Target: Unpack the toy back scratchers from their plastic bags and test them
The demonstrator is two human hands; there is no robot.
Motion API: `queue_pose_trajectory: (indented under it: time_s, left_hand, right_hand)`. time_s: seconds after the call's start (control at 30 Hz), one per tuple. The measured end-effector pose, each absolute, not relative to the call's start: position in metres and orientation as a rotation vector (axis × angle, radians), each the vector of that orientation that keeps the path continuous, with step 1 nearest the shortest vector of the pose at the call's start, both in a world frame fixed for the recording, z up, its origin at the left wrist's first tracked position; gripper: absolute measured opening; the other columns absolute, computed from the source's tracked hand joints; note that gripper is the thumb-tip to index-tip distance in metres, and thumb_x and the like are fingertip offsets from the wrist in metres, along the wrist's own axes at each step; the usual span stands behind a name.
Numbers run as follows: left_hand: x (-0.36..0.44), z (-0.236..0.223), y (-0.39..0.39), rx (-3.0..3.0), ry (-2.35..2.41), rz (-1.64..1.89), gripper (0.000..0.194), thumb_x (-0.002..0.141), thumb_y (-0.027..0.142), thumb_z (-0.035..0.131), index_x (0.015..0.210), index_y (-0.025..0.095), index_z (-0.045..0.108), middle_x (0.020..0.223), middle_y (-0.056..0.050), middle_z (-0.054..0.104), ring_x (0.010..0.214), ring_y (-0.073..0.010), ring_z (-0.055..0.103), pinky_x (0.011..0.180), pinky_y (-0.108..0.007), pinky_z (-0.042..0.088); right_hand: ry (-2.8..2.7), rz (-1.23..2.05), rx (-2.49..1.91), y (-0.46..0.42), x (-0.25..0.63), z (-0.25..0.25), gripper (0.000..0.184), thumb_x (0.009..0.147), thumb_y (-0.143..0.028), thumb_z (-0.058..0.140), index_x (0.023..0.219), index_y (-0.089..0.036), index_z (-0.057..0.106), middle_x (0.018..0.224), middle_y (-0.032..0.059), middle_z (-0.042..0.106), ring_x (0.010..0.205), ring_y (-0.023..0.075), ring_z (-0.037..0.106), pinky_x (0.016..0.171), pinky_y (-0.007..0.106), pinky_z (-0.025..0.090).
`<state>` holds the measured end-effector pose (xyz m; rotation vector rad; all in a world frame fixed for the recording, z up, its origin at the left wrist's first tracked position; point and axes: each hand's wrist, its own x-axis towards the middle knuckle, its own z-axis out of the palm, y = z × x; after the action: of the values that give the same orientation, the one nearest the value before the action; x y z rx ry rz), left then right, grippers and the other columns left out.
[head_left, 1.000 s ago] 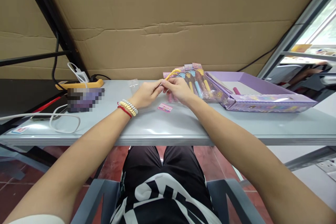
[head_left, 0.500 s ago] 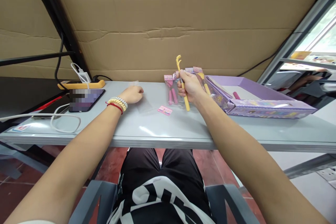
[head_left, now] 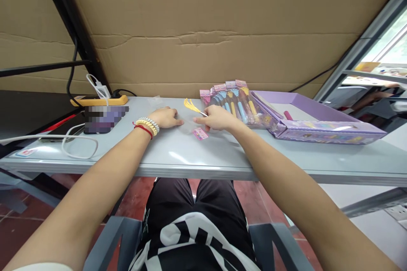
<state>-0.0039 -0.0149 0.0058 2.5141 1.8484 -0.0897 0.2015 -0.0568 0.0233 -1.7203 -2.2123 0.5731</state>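
Observation:
My right hand (head_left: 215, 118) is closed around a yellow hand-shaped stick toy (head_left: 190, 106), whose claw end points left just above the grey table (head_left: 222, 156). My left hand (head_left: 165, 117) rests on the table with fingers curled, its fingertips on a clear plastic sleeve (head_left: 187, 127) that lies between the two hands. A small pink label card (head_left: 200, 134) lies just in front of my right hand. Behind that hand is a fan of packaged stick toys (head_left: 232, 99) in pink, blue and yellow.
An open purple box (head_left: 318, 125) lies at the right of the table. At the left are a dark phone (head_left: 101, 118), a yellow power strip (head_left: 98, 100) with a charger, and a white cable loop (head_left: 76, 148). A cardboard wall stands behind the table.
My right hand has lowered the yellow stick from upright to nearly flat, pointing left, and moved toward the left hand. The left hand has slid slightly right onto the clear sleeve.

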Motion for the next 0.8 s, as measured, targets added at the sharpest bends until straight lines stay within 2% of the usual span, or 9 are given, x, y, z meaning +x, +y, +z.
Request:
queue_pose_trajectory:
  time_s: [0.1, 0.2, 0.37, 0.47, 0.6, 0.67, 0.8]
  left_hand:
    - [-0.003, 0.005, -0.015, 2.516, 1.862, -0.089, 0.074, 0.079, 0.067, 0.039, 0.129, 0.015, 0.054, 0.128, -0.019, 0.054, 0.117, -0.0333, 0.053, 0.095, -0.04, 0.041]
    - [-0.003, 0.005, -0.016, 2.482, 1.876, -0.045, 0.079, 0.077, 0.071, 0.038, 0.13, 0.014, 0.052, 0.128, -0.02, 0.053, 0.118, -0.0348, 0.052, 0.096, -0.042, 0.041]
    - [0.001, 0.009, -0.024, 2.53, 1.645, 0.453, 0.072, 0.082, 0.064, 0.037, 0.132, 0.013, 0.05, 0.137, -0.015, 0.049, 0.128, -0.0288, 0.044, 0.106, -0.038, 0.033]
    - [0.004, 0.01, -0.028, 2.613, 1.35, 0.604, 0.08, 0.076, 0.066, 0.05, 0.139, 0.017, 0.042, 0.145, -0.012, 0.044, 0.133, -0.0264, 0.039, 0.11, -0.036, 0.029]
    - [0.006, 0.006, -0.028, 2.731, 1.328, 0.581, 0.096, 0.063, 0.057, 0.069, 0.143, 0.018, 0.032, 0.145, -0.014, 0.042, 0.133, -0.0305, 0.038, 0.111, -0.043, 0.024]
    - [0.005, 0.004, -0.025, 2.79, 1.379, 0.635, 0.088, 0.064, 0.048, 0.07, 0.139, 0.018, 0.036, 0.138, -0.013, 0.048, 0.128, -0.0298, 0.042, 0.11, -0.044, 0.024]
    - [0.004, 0.003, -0.023, 2.882, 1.404, 0.712, 0.054, 0.07, 0.034, 0.064, 0.119, 0.018, 0.05, 0.117, -0.009, 0.061, 0.113, -0.0256, 0.053, 0.103, -0.041, 0.028]
  right_hand:
    - [-2.258, 0.554, -1.714, -0.056, 0.198, 0.02, 0.024, 0.071, -0.039, 0.061, 0.066, -0.02, 0.047, 0.06, 0.0019, 0.065, 0.053, 0.0119, 0.053, 0.049, 0.024, 0.035]
    - [-2.285, 0.464, -1.682, -0.053, 0.196, 0.017, 0.018, 0.064, -0.025, 0.063, 0.062, -0.02, 0.046, 0.058, -0.0003, 0.059, 0.054, 0.0115, 0.049, 0.049, 0.025, 0.031]
    - [-2.152, 0.38, -1.488, -0.05, 0.201, 0.016, 0.018, 0.061, -0.013, 0.056, 0.06, -0.02, 0.039, 0.054, -0.0037, 0.048, 0.052, 0.0103, 0.045, 0.051, 0.024, 0.03]
    - [-2.043, 0.461, -1.34, -0.051, 0.203, 0.017, 0.019, 0.062, -0.01, 0.052, 0.062, -0.02, 0.035, 0.058, -0.0036, 0.051, 0.049, 0.0093, 0.048, 0.051, 0.023, 0.031]
    - [-1.946, 0.455, -1.241, -0.054, 0.203, 0.019, 0.023, 0.064, -0.01, 0.051, 0.06, -0.02, 0.031, 0.06, -0.0029, 0.05, 0.049, 0.0085, 0.048, 0.051, 0.022, 0.031]
    - [-1.932, 0.438, -1.203, -0.055, 0.202, 0.02, 0.025, 0.066, -0.012, 0.053, 0.059, -0.02, 0.03, 0.059, -0.0029, 0.048, 0.051, 0.0083, 0.047, 0.051, 0.022, 0.03]
    - [-1.918, 0.48, -1.164, -0.056, 0.2, 0.02, 0.028, 0.068, -0.016, 0.054, 0.058, -0.02, 0.028, 0.06, -0.0026, 0.048, 0.05, 0.0074, 0.045, 0.049, 0.021, 0.029]
